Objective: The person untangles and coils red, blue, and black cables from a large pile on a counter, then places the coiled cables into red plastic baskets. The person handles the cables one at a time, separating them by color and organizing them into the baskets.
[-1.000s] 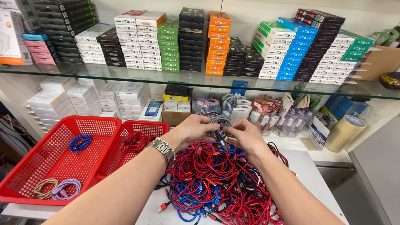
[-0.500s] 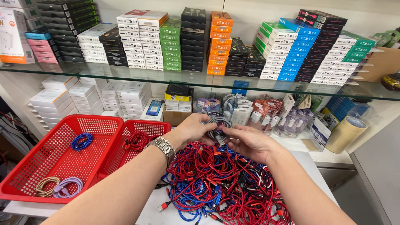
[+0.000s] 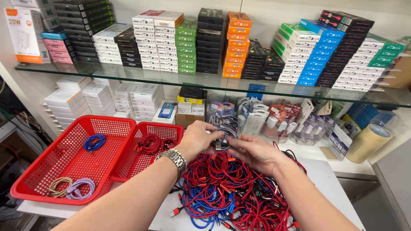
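My left hand [image 3: 198, 138], with a metal watch [image 3: 173, 158] on its wrist, and my right hand [image 3: 255, 152] together hold a small coil of grey cable [image 3: 224, 136] above a tangled pile of red and blue cables [image 3: 227, 192] on the white table. Both hands pinch the coil, left from the left side, right from below and the right.
Two red baskets stand left: a large one [image 3: 47, 169] holding blue, beige and lilac cable coils, a smaller one [image 3: 132, 164] holding red coils. A glass shelf [image 3: 214, 85] carries stacked coloured boxes. Packaged accessories and a tape roll [image 3: 367, 143] sit behind the pile.
Both hands stay at the grey coil above the pile; the right hand has shifted slightly lower and its fingers have moved around the coil.
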